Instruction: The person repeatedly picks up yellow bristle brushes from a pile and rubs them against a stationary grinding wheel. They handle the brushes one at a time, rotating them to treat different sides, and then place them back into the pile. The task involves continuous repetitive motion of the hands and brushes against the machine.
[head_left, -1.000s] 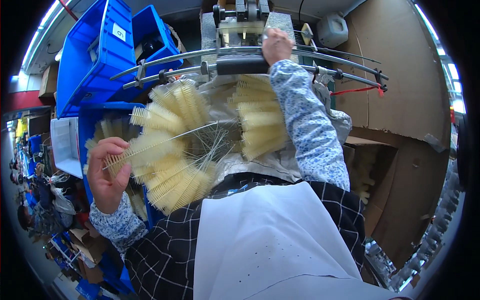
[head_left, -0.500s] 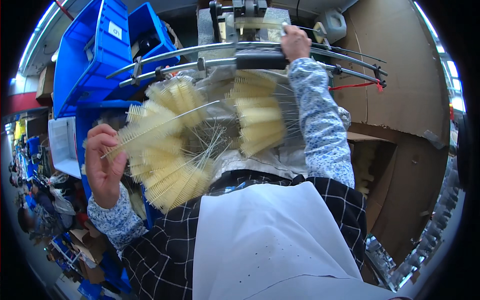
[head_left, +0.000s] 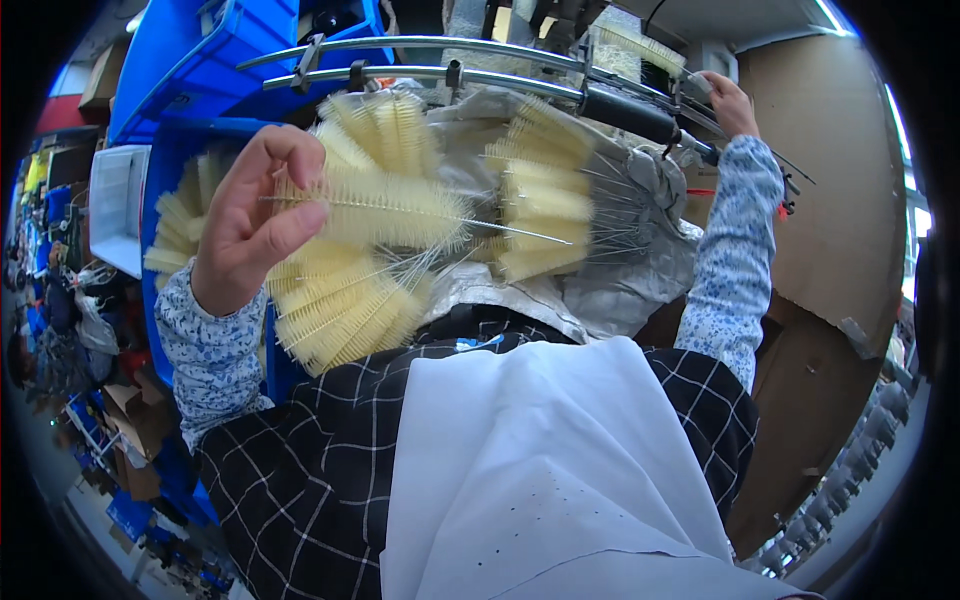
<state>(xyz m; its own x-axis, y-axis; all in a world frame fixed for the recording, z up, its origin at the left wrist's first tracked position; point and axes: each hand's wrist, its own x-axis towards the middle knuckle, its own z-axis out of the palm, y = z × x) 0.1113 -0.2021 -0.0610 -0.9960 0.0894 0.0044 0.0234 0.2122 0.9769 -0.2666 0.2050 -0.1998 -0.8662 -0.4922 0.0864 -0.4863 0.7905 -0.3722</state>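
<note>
My left hand (head_left: 255,205) is closed in a pinch on the bristled end of a cream wire-stemmed brush (head_left: 390,208). Its bare twisted stem points right, above the laid-out brushes. One fan of cream brushes (head_left: 350,315) lies under and around my left hand, and another bundle (head_left: 545,195) rests to its right, stems pointing right. My right hand (head_left: 730,105) is at the far right, fingers bent closed beside the stem end of another brush (head_left: 640,48) at the machine. What lies between those fingertips is too small to make out.
Two metal rails (head_left: 420,73) with a black sleeve (head_left: 628,113) cross in front of the machine. Blue bins (head_left: 215,65) and a white tray (head_left: 118,210) stand left. More brushes (head_left: 185,210) sit in a blue bin. Large cardboard (head_left: 830,190) stands right.
My left hand has carried its brush right, and the stem now tilts down to the right. My right hand has left the bar and moved right to the end of the machine's brush. The view has turned.
</note>
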